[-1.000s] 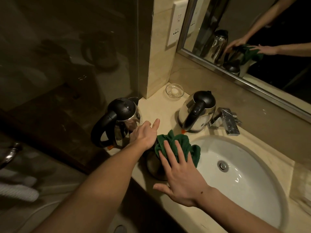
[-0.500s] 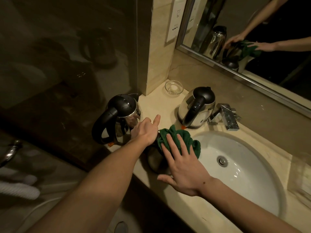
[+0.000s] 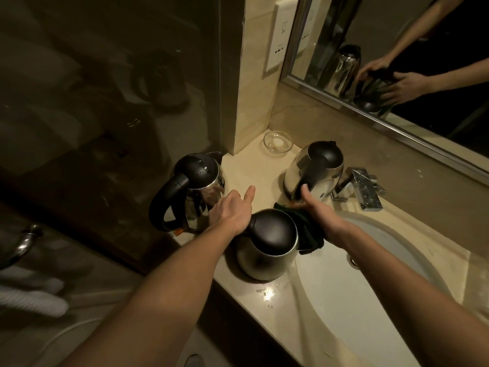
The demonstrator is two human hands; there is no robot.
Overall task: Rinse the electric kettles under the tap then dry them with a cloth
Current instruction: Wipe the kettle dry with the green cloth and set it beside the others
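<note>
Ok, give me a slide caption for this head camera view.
Left hand steadies the nearest kettle while the right hand presses a green cloth to its side beside the sink.

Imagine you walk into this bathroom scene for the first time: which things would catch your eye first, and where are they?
Probably three shiny steel electric kettles with black lids: the nearest kettle at the counter's front edge, the left kettle by the dark wall, the far kettle beside the chrome tap. The left hand steadies the nearest kettle while the right hand presses a dark green cloth against it.
</note>
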